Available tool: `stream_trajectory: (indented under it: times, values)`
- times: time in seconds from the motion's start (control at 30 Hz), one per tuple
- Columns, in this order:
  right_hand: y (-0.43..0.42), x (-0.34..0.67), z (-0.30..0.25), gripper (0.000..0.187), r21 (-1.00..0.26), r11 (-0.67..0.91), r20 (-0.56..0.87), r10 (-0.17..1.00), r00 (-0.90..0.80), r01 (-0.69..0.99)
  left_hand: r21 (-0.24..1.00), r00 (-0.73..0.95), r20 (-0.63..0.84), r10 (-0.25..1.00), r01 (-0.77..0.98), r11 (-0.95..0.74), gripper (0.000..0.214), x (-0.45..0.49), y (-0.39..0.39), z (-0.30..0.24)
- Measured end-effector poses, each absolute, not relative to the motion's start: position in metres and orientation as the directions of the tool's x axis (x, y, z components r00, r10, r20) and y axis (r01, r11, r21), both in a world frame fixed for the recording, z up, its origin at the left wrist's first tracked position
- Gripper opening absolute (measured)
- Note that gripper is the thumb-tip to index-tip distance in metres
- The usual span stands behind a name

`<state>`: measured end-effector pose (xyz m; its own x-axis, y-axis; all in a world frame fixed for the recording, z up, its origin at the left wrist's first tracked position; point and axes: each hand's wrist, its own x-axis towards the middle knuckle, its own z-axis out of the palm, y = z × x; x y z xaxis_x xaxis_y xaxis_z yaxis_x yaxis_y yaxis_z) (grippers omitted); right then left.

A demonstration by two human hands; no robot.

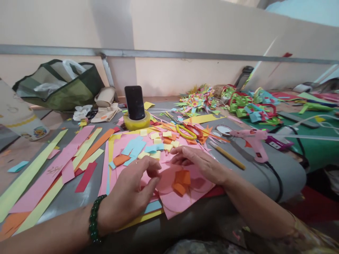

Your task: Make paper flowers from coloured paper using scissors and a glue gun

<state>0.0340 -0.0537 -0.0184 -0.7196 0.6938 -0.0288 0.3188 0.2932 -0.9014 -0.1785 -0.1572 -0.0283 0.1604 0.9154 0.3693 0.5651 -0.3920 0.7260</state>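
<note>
Orange paper pieces point(182, 182) lying on the pink sheet point(172, 207) at the near table edge, between the two hands; left hand point(129, 194) just left of them, fingers curled with thumb near, right hand point(201, 163) above and to the right, fingers bent, can't tell if either pinches anything. Beyond the fingers: small blue, yellow and orange paper bits point(156, 140), then yellow-handled scissors point(186, 132) and a phone point(134, 102) upright at the yellow tape roll point(137, 124). Further out: pink glue gun point(254, 139) right, long paper strips point(53, 173) left.
</note>
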Motion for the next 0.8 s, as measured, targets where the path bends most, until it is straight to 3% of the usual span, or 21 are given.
stream_trajectory:
  times: [0.07, 0.13, 0.23, 0.3, 0.4, 0.47, 0.57, 0.67, 0.8]
  values:
    - [-0.053, 0.035, -0.019, 0.05, -0.899, 0.297, -0.024, 0.7, -0.713, 0.321, 0.713, 0.164, 0.482, 0.861, 0.497, -0.494, 0.018, -0.177, -0.161, -0.029]
    - [-0.053, 0.035, -0.02, 0.05, -0.9, 0.293, -0.02, 0.711, -0.703, 0.322, 0.776, 0.107, 0.504, 0.857, 0.38, -0.503, 0.024, -0.177, -0.161, -0.029]
    - [-0.055, 0.036, -0.019, 0.048, -0.871, 0.337, 0.004, 0.732, -0.681, 0.358, 0.965, -0.022, 0.226, 0.974, 0.144, -0.221, 0.024, -0.179, -0.153, -0.021]
    - [-0.056, 0.036, -0.018, 0.045, -0.835, 0.39, 0.023, 0.729, -0.684, 0.388, 1.0, -0.059, 0.025, 0.998, -0.001, -0.025, 0.027, -0.184, -0.145, -0.013]
    - [-0.055, 0.037, -0.017, 0.04, -0.81, 0.44, 0.036, 0.697, -0.716, 0.387, 0.997, -0.073, -0.021, 0.997, -0.072, 0.016, 0.031, -0.193, -0.136, -0.003]
    - [-0.054, 0.037, -0.017, 0.037, -0.808, 0.455, 0.041, 0.679, -0.733, 0.376, 0.999, 0.03, -0.022, 0.999, 0.05, 0.02, 0.031, -0.198, -0.133, -0.003]
    - [-0.054, 0.036, -0.019, 0.034, -0.79, 0.47, 0.044, 0.684, -0.728, 0.393, 0.915, 0.208, -0.089, 0.974, 0.403, -0.002, 0.027, -0.201, -0.132, -0.008]
    - [-0.056, 0.035, -0.021, 0.03, -0.768, 0.482, 0.047, 0.699, -0.713, 0.422, 0.756, 0.208, -0.048, 0.977, 0.647, -0.1, 0.024, -0.2, -0.133, -0.015]
    - [-0.056, 0.033, -0.022, 0.028, -0.749, 0.497, 0.046, 0.698, -0.715, 0.437, 0.554, 0.196, 0.061, 0.979, 0.809, -0.196, 0.034, -0.197, -0.137, -0.023]
